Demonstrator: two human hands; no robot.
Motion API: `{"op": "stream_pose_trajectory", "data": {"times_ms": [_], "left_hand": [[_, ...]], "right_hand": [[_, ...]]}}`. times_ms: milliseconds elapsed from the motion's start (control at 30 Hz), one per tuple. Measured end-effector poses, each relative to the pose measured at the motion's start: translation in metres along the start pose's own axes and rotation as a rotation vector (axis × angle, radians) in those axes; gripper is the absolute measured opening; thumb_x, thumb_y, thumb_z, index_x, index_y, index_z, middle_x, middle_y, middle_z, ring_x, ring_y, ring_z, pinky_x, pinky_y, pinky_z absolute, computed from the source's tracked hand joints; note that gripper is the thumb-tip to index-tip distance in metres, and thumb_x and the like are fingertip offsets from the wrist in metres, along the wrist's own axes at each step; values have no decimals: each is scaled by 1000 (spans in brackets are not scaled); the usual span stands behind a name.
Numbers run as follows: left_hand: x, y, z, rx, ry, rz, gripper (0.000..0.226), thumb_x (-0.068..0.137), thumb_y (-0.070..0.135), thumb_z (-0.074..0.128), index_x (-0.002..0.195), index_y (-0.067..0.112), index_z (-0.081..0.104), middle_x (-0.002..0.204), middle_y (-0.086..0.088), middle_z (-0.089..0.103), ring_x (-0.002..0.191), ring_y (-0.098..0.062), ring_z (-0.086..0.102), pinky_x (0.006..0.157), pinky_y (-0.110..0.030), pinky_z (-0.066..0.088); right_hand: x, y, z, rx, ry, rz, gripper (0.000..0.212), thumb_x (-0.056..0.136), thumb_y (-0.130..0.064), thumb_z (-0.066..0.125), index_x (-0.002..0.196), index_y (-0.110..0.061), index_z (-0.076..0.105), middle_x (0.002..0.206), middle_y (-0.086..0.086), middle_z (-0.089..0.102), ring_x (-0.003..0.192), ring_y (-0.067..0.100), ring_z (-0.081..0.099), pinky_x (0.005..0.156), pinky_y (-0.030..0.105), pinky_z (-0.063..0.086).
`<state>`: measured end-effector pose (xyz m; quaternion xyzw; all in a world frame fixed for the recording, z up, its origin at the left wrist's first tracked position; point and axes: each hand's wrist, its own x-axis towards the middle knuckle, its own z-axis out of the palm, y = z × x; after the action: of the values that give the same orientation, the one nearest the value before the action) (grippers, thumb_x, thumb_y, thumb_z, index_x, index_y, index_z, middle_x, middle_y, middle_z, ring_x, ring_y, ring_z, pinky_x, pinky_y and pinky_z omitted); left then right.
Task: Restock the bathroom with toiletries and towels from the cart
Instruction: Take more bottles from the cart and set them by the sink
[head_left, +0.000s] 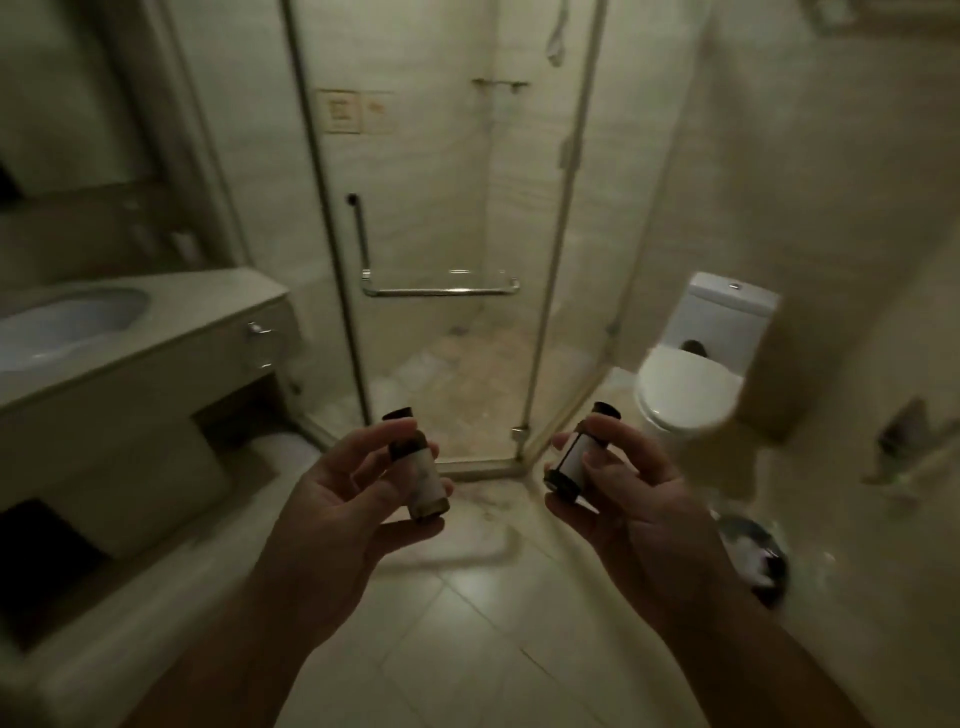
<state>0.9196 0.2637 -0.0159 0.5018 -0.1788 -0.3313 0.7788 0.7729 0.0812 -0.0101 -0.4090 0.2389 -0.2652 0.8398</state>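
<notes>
Toiletry bottle gripped in left hand, white-labelled bottle gripped in right hand, before glass shower door.

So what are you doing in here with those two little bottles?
A person stands in a bathroom holding two small toiletry bottles. The left hand grips the left bottle, the right hand grips the right bottle, both in front of the glass shower. The sink counter is left, the toilet right. Neither bottle is set down yet.
</notes>
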Motion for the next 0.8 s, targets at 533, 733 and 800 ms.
{"op": "stream_pose_trajectory", "data": {"times_ms": [533,733,800], "left_hand": [[110,90,-152,-33,508,300,69,54,37,94,119,28,70,119,-16,69,95,-33,72,65,-38,60],[101,110,-205,-44,697,384,81,47,43,97,122,34,67,115,-15,69,92,-31,72,62,-35,60],[102,115,-222,-42,714,404,81,49,43,96,123,35,66,115,-15,69,93,-31,71,63,-35,60]], "right_hand": [[253,79,215,-144,-575,372,40,76,-6,63,114,-19,70,112,19,72,88,30,70,64,35,59],[279,129,295,-189,-801,481,43,75,-4,66,113,-23,73,110,24,70,86,32,66,60,33,57],[285,144,318,-218,-872,497,47,76,-3,66,118,-24,71,111,24,70,86,31,67,62,34,57]]}}
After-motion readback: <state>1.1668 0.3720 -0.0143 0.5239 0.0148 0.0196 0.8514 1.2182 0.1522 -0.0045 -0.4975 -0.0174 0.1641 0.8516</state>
